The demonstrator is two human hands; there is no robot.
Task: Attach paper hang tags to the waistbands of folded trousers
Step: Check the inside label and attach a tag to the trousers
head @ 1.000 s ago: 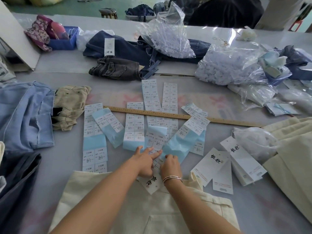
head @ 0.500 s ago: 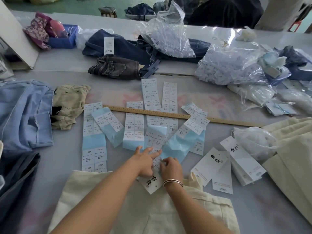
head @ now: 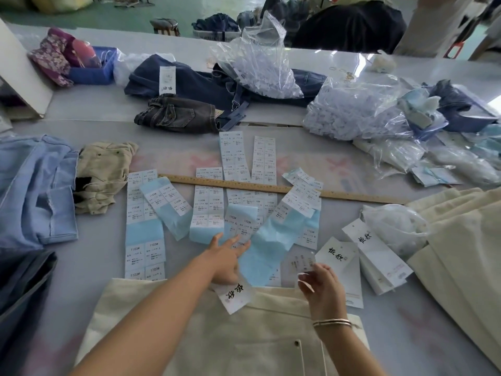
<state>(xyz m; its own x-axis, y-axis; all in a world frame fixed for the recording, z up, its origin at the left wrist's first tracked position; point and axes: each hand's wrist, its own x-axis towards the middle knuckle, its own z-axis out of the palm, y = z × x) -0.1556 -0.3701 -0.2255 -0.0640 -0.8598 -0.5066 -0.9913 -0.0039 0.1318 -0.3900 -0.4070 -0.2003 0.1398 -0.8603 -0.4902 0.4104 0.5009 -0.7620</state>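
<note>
Cream trousers lie folded on the tabletop right under your forearms, waistband toward the label sheets. Your left hand rests with fingers straight and spread, pressing the lower end of a label sheet just ahead of the waistband. One hang tag lies at the heel of that hand, overlapping the waistband edge. Your right hand is lifted off to the right of the left hand, its fingers curled, pinching a small sticker between thumb and fingertips. Just beyond and to the right of that hand lie more hang tags in a loose stack. Farther ahead of both hands, a wooden ruler crosses the rows of label sheets
</note>
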